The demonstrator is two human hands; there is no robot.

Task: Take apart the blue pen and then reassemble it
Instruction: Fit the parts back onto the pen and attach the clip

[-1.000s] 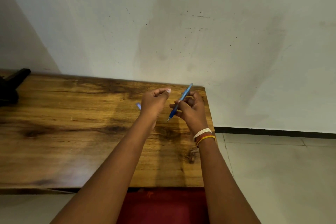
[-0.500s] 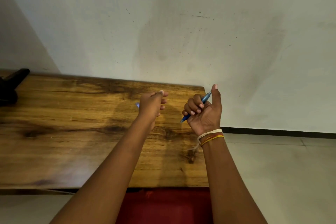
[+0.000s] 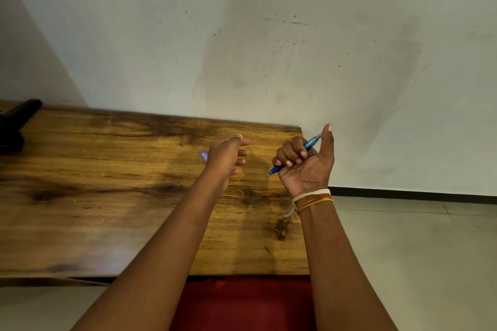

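My right hand [image 3: 309,173] is closed around the blue pen [image 3: 312,143], palm turned toward me and thumb pointing up. The pen slants through the fist, with its tip low on the left and its clear blue upper end by the thumb. My left hand [image 3: 224,158] hovers a short way to the left, above the wooden table [image 3: 107,183], its fingers loosely apart and nothing visible in them. A small pale blue piece [image 3: 203,155] lies on the table just behind the left hand, partly hidden by it.
A black object [image 3: 16,121] sits at the table's far left edge. A stained wall stands right behind the table. The table's right edge ends near my right wrist, with tiled floor [image 3: 416,250] beyond. Something red [image 3: 242,303] lies below the table's front edge.
My right hand has moved right with the pen and turned palm up, thumb raised. My left hand's fingers have spread from a closed pinch.
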